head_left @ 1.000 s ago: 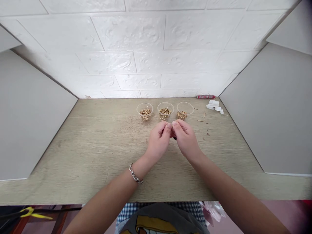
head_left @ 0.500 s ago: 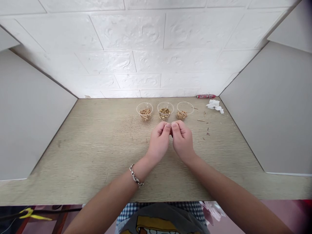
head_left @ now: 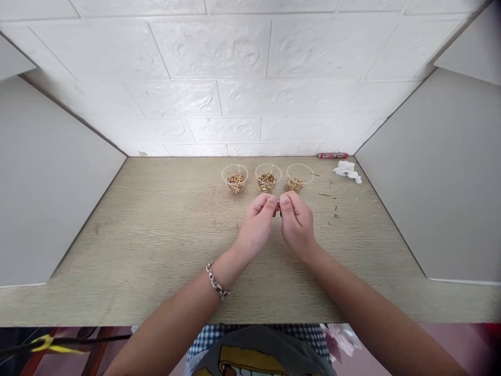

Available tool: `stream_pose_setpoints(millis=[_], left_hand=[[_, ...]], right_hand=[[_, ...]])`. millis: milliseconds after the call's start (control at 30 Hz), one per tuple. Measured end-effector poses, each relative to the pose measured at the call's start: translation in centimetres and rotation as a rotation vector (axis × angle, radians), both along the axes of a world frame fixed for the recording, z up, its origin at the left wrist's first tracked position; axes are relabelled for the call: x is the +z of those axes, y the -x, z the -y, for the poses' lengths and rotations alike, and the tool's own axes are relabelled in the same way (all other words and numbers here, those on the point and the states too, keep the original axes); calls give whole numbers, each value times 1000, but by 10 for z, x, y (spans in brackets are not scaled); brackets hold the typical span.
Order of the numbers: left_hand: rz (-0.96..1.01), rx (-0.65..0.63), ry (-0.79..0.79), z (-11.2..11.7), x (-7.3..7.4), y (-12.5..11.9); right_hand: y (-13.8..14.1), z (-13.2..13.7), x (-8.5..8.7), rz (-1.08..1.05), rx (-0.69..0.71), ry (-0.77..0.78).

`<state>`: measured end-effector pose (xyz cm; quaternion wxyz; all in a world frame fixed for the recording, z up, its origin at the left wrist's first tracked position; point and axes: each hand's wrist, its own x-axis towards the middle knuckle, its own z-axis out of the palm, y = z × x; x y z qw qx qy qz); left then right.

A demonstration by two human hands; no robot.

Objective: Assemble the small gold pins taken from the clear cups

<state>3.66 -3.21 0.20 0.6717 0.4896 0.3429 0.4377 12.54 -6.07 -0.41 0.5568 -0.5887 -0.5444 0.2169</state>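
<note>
The fingertips of both hands are pinched together on a tiny metal piece, too small to identify, held above the table just before three clear cups of brass bits near its back edge. No writing is readable.

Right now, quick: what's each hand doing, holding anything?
Left hand: fingers pinched shut on a tiny piece shared with the other hand.
Right hand: pinched shut on the same piece; what it is cannot be told.
</note>
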Motion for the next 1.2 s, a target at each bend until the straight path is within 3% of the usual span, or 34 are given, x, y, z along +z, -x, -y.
stream_pose_setpoints(millis=[200,467,667,867,1200], left_hand=[[-52,-19,-52,2,5,1],[77,-3,89,0,1,0],[224,-40,222,1,8,0],[260,-75,230,4,11,0],[203,-77,186,1,11,2]], right_hand=[[-2,2,0,-99,50,-38],[-3,2,5,-61,69,23],[-5,-1,5,-277,198,87],[-6,-5,4,-511,274,106],[-9,-5,5,-406,312,110]])
